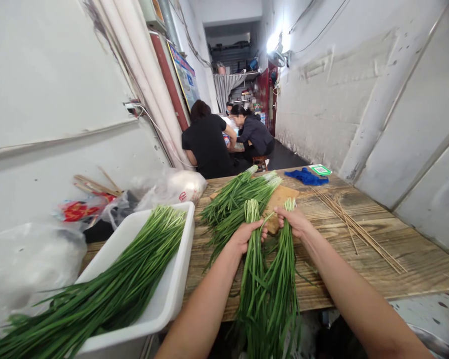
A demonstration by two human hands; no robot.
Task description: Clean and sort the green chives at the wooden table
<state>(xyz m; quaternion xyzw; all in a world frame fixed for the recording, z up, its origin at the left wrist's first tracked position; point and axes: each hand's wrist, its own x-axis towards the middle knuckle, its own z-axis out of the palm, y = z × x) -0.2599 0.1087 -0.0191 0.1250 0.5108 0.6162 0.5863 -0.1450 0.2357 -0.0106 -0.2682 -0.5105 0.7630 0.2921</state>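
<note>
My left hand (pixel 247 235) is closed around one bunch of garlic chives (pixel 253 259), pale cut ends up and green leaves hanging past the table's front edge. A second bunch of garlic chives (pixel 286 254) hangs from my right hand (pixel 294 222), which grips it just below the pale ends. A thin pale stalk spans the gap between both hands. Behind them, a pile of garlic chives (pixel 235 194) lies across a wooden board (pixel 284 193), some with white ends pointing right. At the left, more garlic chives (pixel 134 271) fill a white plastic tub (pixel 183 254).
Thin bamboo sticks (pixel 359 232) lie on the wooden table (pixel 407 234) at right. A blue cloth (pixel 307 176) and a green-and-white code card (pixel 321 170) rest at its far edge. Plastic bags (pixel 175 187) crowd the left. Beyond the table, people (pixel 209 142) sit bent together.
</note>
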